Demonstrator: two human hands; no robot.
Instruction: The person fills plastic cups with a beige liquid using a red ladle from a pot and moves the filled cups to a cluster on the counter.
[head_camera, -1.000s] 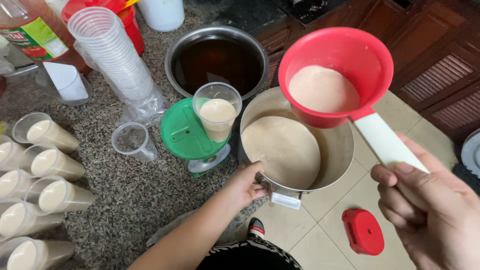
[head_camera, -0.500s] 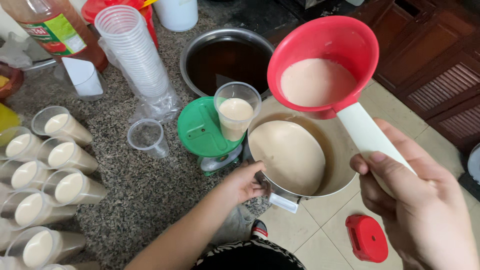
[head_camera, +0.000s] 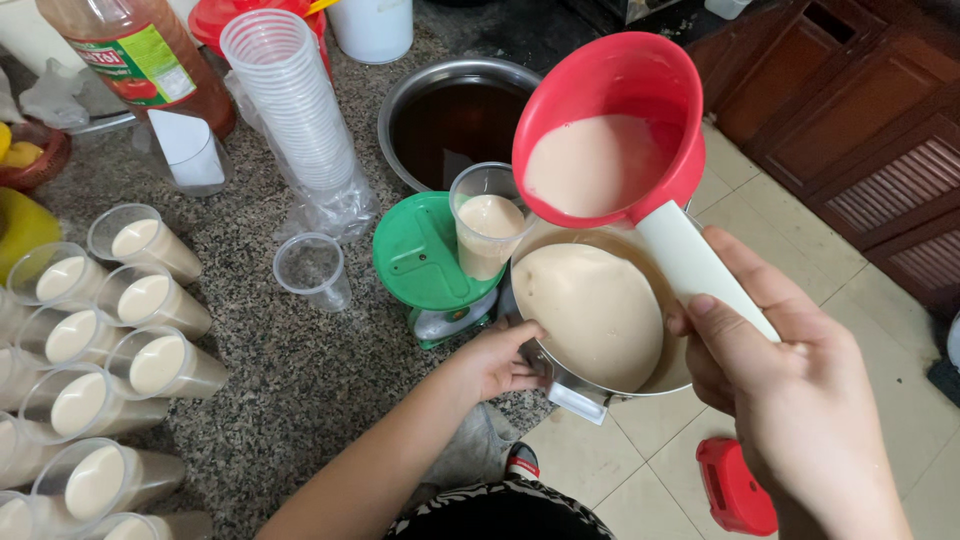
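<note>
Red ladle (head_camera: 612, 125), upper centre of frame, about half full of beige milky liquid, tipped toward a clear plastic cup (head_camera: 487, 222). Cup stands on a green kitchen scale (head_camera: 425, 255), centre of frame, roughly two-thirds full; ladle lip just above its rim. No stream visible.

Step in hand, as I judge it: portioning liquid into the cup by weight. The next move calls for a slow tilt and a stop before the brim.

Right hand (head_camera: 790, 400), lower right, closed around the ladle's white handle, thumb on top, wrist angled up. Left hand (head_camera: 497, 358), centre bottom, fingers curled on the rim of the steel pot (head_camera: 560, 385), steadying it.

Filled cups (head_camera: 100, 350) in rows at left edge; stack of empty cups (head_camera: 290, 110) upper left.
</note>
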